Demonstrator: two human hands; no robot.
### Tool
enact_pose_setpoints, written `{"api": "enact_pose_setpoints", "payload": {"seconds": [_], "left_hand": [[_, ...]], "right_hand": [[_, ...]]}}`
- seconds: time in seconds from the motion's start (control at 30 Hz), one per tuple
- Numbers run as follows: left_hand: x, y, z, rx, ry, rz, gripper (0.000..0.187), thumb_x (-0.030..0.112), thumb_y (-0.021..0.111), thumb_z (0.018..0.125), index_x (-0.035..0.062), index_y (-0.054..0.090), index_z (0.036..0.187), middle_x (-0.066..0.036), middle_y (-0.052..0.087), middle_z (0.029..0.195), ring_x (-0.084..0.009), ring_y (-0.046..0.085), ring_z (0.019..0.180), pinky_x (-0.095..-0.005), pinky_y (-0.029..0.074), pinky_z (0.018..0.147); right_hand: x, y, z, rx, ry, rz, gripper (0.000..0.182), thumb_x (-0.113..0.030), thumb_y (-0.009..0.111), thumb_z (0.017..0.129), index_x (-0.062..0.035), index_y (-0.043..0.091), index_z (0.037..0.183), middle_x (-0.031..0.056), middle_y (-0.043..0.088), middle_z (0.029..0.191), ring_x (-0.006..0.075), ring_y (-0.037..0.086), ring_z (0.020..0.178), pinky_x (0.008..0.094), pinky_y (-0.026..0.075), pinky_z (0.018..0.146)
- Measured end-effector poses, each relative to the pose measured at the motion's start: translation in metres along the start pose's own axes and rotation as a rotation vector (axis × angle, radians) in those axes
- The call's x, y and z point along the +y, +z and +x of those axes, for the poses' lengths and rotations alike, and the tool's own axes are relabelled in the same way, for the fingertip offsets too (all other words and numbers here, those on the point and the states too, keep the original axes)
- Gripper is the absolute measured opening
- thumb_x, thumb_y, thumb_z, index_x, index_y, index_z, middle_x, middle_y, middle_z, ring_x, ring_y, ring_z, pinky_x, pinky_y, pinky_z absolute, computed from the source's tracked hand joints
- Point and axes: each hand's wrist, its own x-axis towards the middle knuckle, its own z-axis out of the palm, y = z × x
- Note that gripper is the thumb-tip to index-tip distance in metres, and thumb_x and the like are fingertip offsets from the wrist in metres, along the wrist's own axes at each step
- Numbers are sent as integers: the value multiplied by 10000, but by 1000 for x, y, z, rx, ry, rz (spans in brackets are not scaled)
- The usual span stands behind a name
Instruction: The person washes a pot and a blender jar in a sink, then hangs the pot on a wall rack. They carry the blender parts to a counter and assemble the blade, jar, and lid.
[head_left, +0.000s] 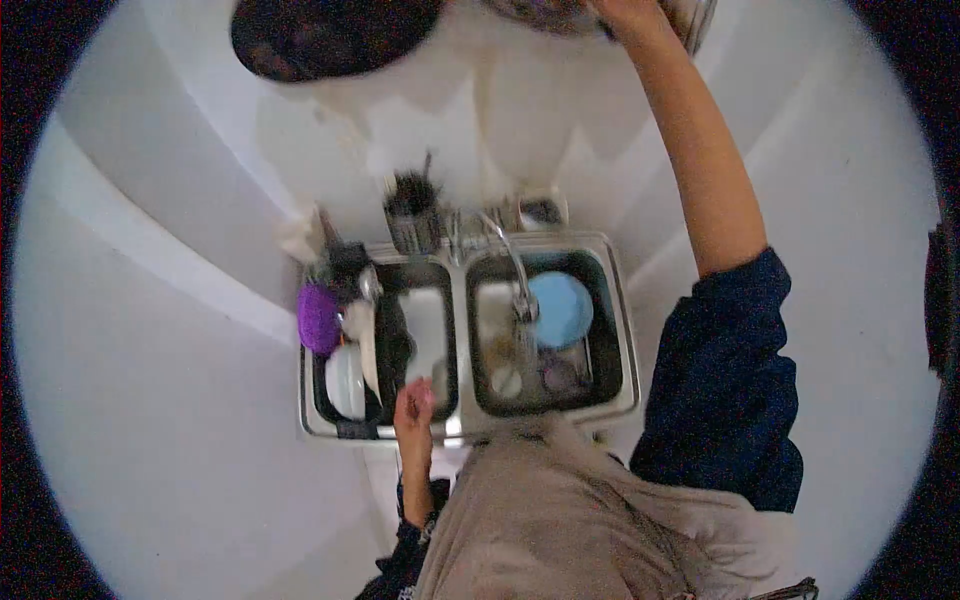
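Observation:
My left hand (pixel 413 408) is over the front rim of the left sink basin, its fingers loosely bent and apart, with nothing visible held. My right hand (pixel 628 14) is raised at the top edge, beside a metallic round item (pixel 545 12); its fingers are mostly cut off, so its grip is unclear. In the left basin, a white dish (pixel 345 383) stands near a purple item (pixel 319 318). The right basin holds a light blue round dish (pixel 563 309) and a small purplish item (pixel 560 375) under the faucet (pixel 522 292).
A dark round pan (pixel 330 35) is at the upper left. Behind the double sink (pixel 461 350) stand a dark utensil holder (pixel 413 215) and a small container (pixel 543 209) with dark contents. Light walls flank the sink.

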Motion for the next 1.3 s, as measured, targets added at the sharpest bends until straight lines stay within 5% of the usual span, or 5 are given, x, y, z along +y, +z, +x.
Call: {"api": "enact_pose_setpoints", "payload": {"seconds": [0.17, 0.3, 0.53, 0.7, 1.3], "left_hand": [[-17, 21, -4, -97, -108, -109, 414, 206, 580, 894, -16, 451, 1219, -152, 544, 1191, -202, 503, 1124, -300, 388, 954], [-67, 39, -3, -194, -174, 63, 355, 166, 571, 891, 7, 488, 1197, -101, 577, 1144, -167, 526, 1071, -289, 401, 942], [-101, 98, -1, -389, -263, 138, 418, 245, 618, 872, 6, 486, 1188, -127, 581, 1134, -196, 545, 1063, -304, 440, 888], [-124, 125, -10, -371, -245, 153, 325, 196, 635, 854, 64, 548, 1138, -59, 607, 1032, -148, 545, 974, -289, 412, 894], [-166, 132, -11, -277, -285, 100, 397, 313, 628, 855, 60, 544, 1150, -59, 617, 1069, -165, 568, 999, -280, 423, 878]], "right_hand": [[-77, -103, -230, -764, 11, -131, 172, -255, 588, 858, -141, 658, 967, 87, 641, 769, 257, 588, 631, 349, 477, 550], [-73, -181, -448, -1423, 944, 105, 242, -285, 522, 882, -71, 635, 884, 152, 631, 783, 329, 617, 709, 435, 490, 637], [-139, -260, -655, -1315, 377, 79, 129, -179, 571, 783, -73, 639, 810, 112, 638, 725, 337, 608, 675, 527, 420, 803], [-138, -243, -634, -2079, 381, 46, 392, -156, 506, 774, -77, 567, 1153, 149, 598, 1111, 317, 533, 1061, 591, 241, 1007], [-91, -226, -545, -1475, 539, 392, 300, -352, 632, 776, -91, 621, 923, 102, 630, 904, 281, 579, 908, 468, 359, 849]]}}
